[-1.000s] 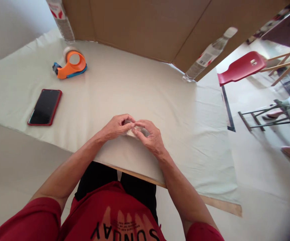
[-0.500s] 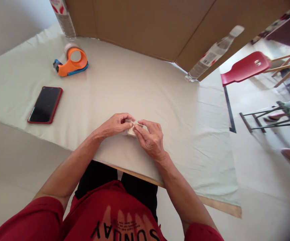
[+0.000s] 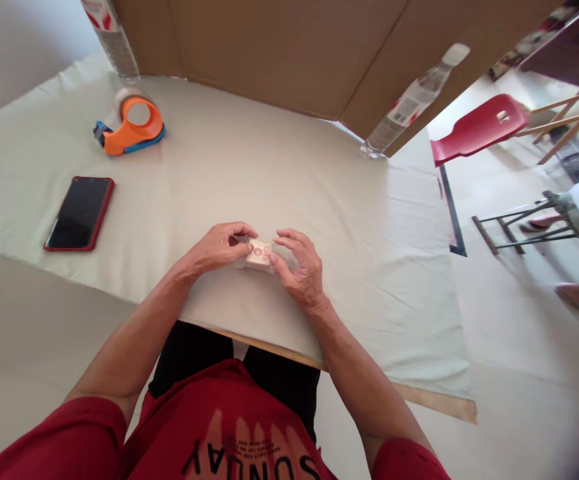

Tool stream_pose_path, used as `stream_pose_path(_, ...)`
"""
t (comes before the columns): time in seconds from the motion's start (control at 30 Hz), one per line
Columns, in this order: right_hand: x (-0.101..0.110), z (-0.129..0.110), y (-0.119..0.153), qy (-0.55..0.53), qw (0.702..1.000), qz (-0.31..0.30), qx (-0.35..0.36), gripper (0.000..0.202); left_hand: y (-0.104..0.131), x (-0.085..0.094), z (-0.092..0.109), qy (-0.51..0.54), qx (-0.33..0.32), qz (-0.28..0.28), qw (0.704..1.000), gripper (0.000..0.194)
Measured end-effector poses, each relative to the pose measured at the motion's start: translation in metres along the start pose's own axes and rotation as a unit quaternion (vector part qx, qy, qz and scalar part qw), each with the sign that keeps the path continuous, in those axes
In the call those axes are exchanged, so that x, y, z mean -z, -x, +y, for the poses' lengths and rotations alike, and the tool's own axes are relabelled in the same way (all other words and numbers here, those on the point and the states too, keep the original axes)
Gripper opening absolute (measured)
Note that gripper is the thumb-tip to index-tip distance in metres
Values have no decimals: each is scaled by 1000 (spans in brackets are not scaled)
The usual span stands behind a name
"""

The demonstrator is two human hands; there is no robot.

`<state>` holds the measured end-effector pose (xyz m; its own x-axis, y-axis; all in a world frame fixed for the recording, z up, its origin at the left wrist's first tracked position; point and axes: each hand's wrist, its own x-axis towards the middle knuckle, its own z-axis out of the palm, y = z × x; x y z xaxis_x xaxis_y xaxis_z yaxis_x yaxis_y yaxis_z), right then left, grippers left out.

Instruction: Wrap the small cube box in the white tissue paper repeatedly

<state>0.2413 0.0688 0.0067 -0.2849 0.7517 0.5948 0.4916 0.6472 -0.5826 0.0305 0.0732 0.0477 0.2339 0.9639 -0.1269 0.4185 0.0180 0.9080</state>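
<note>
A small cream-coloured block with red print on top (image 3: 260, 253) lies near the front edge of the cloth-covered table, between my two hands. Something clear, like thin plastic film, shows at its left end. My left hand (image 3: 222, 248) grips that end, thumb on top and curled fingers behind. At the other end is my right hand (image 3: 297, 265), its thumb tip at the block's right edge. The right index finger stands apart from the thumb, leaving a gap between them.
A red-cased phone (image 3: 79, 213) and an orange tape dispenser (image 3: 132, 127) lie at the left. Two water bottles, one at the left (image 3: 115, 47) and one at the right (image 3: 409, 107), stand before a cardboard panel (image 3: 279, 53). A red chair (image 3: 484, 127) and a seated person are beyond the table's right side.
My right fingers have spread and drawn back from the block, uncovering its red-printed top. My left hand keeps its grip. The whole view has shifted slightly.
</note>
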Motion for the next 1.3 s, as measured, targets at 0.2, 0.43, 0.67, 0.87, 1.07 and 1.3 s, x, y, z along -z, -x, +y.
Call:
stream_pose_path(0.2,0,0,0,-9,1000,-6,-5,28,0,-1,0,27,10,-13,999,38)
stream_pose_path(0.43,-3,3,1,-19,998,-29,-52,36,-1,0,-3,60,8,-8,998,36)
stream_pose_path(0.67,-6,13,-10,-135,973,-61,-176,26,-1,-5,-2,52,-6,-13,999,38)
stream_pose_path(0.87,-13,2,-17,-159,971,-23,-179,13,-2,-8,-5,40,-2,-18,999,47)
stream_pose_path(1.07,-1,1,-19,-158,971,14,-179,11,-2,-7,-10,43,-1,-33,999,48)
stream_pose_path(1.3,-2,16,-20,-226,927,-63,-293,27,-2,-10,-12,23,-41,-37,998,49)
